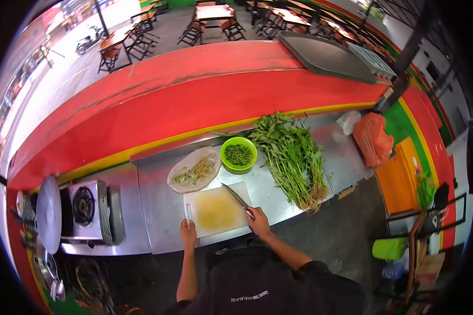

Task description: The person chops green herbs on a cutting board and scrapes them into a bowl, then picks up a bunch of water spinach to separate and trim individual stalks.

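My right hand is wrapped round the handle of a knife, whose blade points up and left over the right side of a white cutting board. The board has a yellowish stain across its middle and a slot handle at its left edge. At that edge, near the slot, my left hand is closed on the board. Just beyond it lie a plastic bag with stem trimmings and a lime-green bowl of chopped greens. Right of the bowl spreads a large bunch of leafy greens with roots.
A gas stove and a big round metal lid stand at the left. An orange-red plastic bag sits at the counter's right end. Dark trays rest on the red wall behind the steel counter.
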A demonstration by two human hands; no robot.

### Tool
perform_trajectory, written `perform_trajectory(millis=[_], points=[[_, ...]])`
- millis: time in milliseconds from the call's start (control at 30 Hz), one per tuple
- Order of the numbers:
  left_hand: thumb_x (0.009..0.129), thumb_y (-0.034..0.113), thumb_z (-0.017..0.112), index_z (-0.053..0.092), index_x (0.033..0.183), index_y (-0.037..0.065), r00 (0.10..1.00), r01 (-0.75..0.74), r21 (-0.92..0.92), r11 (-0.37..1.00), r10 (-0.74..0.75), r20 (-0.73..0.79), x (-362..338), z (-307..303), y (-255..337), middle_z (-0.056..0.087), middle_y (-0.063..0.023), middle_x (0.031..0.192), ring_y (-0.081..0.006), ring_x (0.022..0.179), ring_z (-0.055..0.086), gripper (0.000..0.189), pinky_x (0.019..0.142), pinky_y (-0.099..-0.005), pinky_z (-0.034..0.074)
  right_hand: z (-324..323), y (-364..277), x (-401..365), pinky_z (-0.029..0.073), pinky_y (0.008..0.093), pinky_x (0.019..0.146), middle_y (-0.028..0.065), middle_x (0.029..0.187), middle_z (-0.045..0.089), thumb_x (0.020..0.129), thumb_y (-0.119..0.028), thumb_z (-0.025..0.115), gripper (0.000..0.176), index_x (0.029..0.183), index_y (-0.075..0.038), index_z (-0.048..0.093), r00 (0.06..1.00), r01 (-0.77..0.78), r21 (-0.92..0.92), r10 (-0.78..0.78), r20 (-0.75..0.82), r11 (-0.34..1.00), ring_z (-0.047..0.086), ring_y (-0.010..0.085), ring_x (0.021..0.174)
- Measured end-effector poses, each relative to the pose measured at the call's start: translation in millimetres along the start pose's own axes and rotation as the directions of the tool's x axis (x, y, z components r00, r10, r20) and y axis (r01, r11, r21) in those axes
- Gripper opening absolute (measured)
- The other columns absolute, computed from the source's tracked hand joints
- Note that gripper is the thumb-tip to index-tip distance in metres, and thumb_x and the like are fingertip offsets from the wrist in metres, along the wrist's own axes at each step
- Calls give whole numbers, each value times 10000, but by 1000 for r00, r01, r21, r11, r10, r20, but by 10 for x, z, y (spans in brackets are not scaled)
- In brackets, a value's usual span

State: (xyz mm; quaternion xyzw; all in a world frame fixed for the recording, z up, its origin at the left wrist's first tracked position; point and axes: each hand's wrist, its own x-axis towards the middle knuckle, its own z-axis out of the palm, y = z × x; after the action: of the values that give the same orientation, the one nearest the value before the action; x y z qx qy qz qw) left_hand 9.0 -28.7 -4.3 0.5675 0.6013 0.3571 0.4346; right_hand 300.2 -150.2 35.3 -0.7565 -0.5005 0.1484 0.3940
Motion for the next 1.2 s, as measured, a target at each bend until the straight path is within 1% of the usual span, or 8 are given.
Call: perform_trajectory(millis=[67, 200, 367, 500, 667, 900, 1033, 1200], points=[[891, 147, 624, 634, 1074, -51, 960, -191, 239, 952, 233, -158, 59, 125, -238, 674, -185, 945, -295, 891, 643, 270, 805, -402, 497, 44, -71, -35, 526, 415, 765, 153, 973, 617, 856, -102, 688, 299, 1142, -51, 615, 999, -20, -13, 20, -41, 1000, 639, 343, 874], [801, 74, 677, 633, 1070, -7, 941, -290, 357, 888, 332, -62, 19, 244, 29, 649, -204, 1058, -369, 1019, 602, 285, 903, -458, 470, 146, -122, -78, 512, 410, 776, 130, 963, 604, 837, -112, 701, 299, 1123, -65, 629, 987, -81, -89, 68, -143, 993, 615, 321, 895], [832, 77, 672, 640, 1071, 5, 893, -448, 288, 846, 441, 93, 182, 649, 655, 649, -184, 1078, -361, 1041, 598, 251, 920, -457, 466, 244, -88, -146, 492, 398, 806, 112, 984, 589, 813, -128, 712, 300, 1103, -78, 651, 967, -185, -106, 161, -197, 977, 570, 310, 934], [911, 113, 646, 657, 1115, 4, 864, -314, -72, 947, 316, 393, 238, 1225, 1275, 684, -153, 1083, -286, 1021, 654, 231, 875, -381, 503, 291, -46, -149, 491, 411, 806, 117, 982, 586, 809, -137, 712, 307, 1102, -75, 644, 952, -191, -103, 158, -264, 976, 575, 312, 944], [914, 129, 645, 671, 1103, 12, 519, -480, -198, 855, 459, 721, 13, 2199, 1868, 691, -149, 1082, -275, 1008, 663, 224, 868, -371, 506, 270, 2, -120, 506, 435, 810, 142, 997, 588, 819, -210, 696, 413, 1190, -67, 582, 942, -315, -132, 293, -161, 940, 600, 325, 941], [918, 159, 622, 643, 1185, 49, -86, -790, -411, 454, 582, 809, -209, 3552, 2290, 652, -153, 1164, -358, 1086, 601, 289, 911, -428, 477, 314, 141, -120, 535, 454, 817, 133, 1108, 614, 816, -213, 712, 472, 1242, -97, 547, 937, -329, -19, 324, -134, 944, 617, 345, 1002], [913, 161, 618, 630, 1214, 113, -209, -904, -370, 213, 536, 818, -249, 4131, 2282, 631, -78, 1226, -274, 1169, 555, 304, 947, -437, 422, 364, 231, -81, 521, 457, 821, 119, 1049, 600, 824, -202, 711, 458, 1244, -118, 549, 935, -346, 37, 348, -67, 938, 615, 338, 1003], [859, 205, 665, 653, 1003, 164, -340, -897, -438, 64, 536, 773, -228, 4420, 2257, 603, -12, 990, -225, 1017, 547, 151, 877, -407, 385, 234, 187, -98, 511, 450, 826, 113, 1024, 599, 820, -183, 719, 406, 1183, -124, 546, 925, -363, 41, 365, -102, 931, 619, 338, 992]])
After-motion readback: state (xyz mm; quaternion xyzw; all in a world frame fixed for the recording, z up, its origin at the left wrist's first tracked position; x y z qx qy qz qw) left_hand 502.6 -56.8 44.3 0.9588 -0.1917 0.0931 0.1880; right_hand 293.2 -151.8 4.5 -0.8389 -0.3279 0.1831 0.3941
